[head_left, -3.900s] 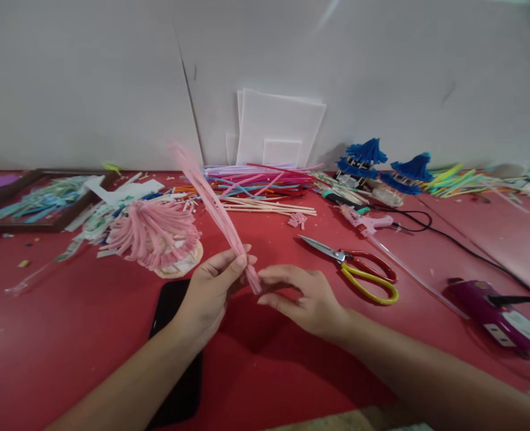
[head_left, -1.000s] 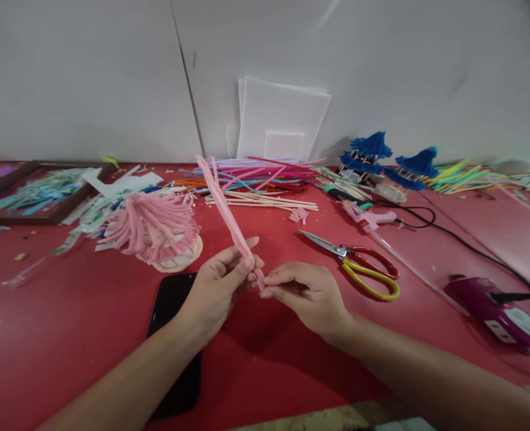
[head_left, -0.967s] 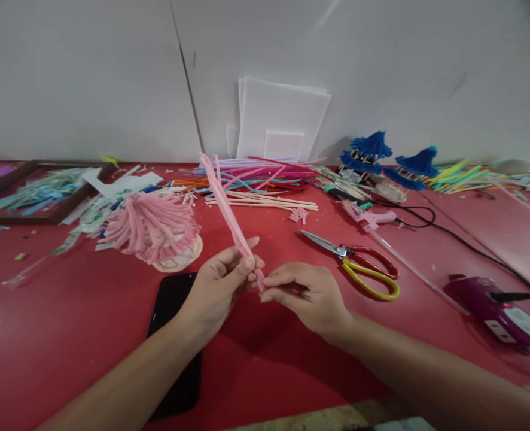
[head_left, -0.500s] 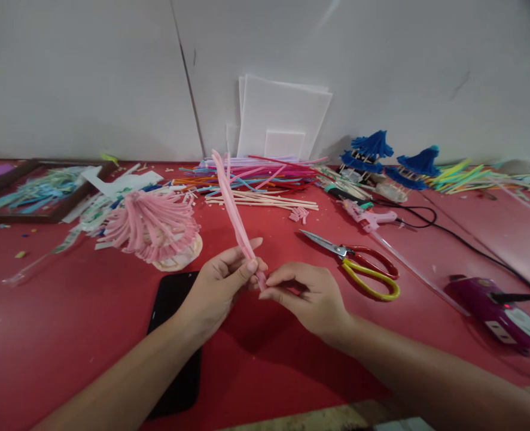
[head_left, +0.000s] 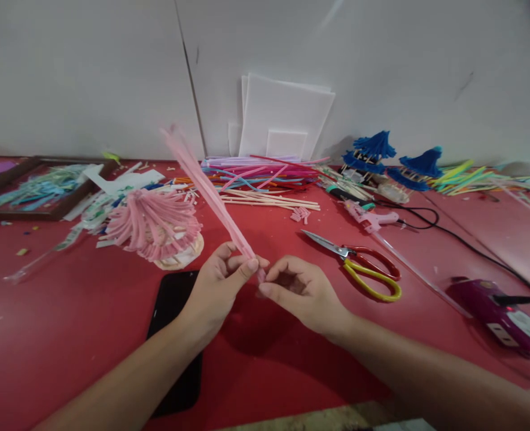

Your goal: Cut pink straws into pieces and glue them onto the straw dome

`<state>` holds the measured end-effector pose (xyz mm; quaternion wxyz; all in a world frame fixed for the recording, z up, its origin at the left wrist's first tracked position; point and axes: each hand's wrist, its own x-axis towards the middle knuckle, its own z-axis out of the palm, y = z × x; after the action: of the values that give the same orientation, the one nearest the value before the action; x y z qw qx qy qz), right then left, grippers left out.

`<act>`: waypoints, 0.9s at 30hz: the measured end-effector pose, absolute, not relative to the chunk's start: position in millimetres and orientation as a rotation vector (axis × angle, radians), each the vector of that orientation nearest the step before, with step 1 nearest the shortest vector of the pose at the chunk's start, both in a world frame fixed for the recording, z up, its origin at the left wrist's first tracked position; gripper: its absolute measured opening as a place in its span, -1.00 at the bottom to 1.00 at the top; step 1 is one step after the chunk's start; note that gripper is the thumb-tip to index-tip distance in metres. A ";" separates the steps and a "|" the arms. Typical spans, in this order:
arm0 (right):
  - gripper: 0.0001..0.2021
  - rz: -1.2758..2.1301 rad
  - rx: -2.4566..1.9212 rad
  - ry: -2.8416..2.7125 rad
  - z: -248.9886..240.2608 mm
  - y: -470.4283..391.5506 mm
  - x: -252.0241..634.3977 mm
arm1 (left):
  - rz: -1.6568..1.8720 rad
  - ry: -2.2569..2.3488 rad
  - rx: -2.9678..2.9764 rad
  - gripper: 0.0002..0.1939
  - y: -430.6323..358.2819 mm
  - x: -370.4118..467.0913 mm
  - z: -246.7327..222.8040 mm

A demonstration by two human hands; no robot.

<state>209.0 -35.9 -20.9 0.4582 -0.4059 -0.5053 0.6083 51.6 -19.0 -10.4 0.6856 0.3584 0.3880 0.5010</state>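
Note:
My left hand pinches a bundle of long pink pipe cleaners near its lower end, thumb on top. The bundle slants up and to the left, its far end blurred by motion. At the short lower end, thumb and forefinger of my right hand close on the tip of the pipe cleaners; the exact contact is partly hidden. Left of my hands stands a small pink pipe-cleaner roof model on a pale round base. Scissors with one red and one yellow handle lie to the right.
A black phone lies under my left forearm. Loose coloured pipe cleaners are heaped at the back. Rightward are a pink glue gun with its cable, a purple power strip and blue roof models. A brown frame is far left.
The bundle's upper end has swung to the left, so it leans more. Both hands stay in nearly the same place, with small finger movements. The view has shifted slightly.

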 end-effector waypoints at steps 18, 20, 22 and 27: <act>-0.51 1.736 -1.131 -1.447 -18.7 -43.5 199.6 | 1.140 0.937 0.960 -0.59 -23.2 54.7 -8.5; -0.54 1.646 -1.168 -1.524 -17.7 -44.4 197.7 | 1.174 0.983 1.044 -0.67 -25.0 55.7 -6.9; -0.58 1.563 -1.192 -1.613 -16.7 -44.5 197.7 | 1.200 1.030 1.131 -0.79 -26.4 56.4 -6.1; -0.63 1.453 -1.220 -1.739 -15.9 -43.1 201.2 | 1.178 1.052 1.145 -0.74 -26.0 54.9 -6.7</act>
<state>201.2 -43.1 -15.9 0.2800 -0.4550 -0.6487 0.5420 54.9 -26.0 -6.7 0.5607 0.4859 0.4466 0.5000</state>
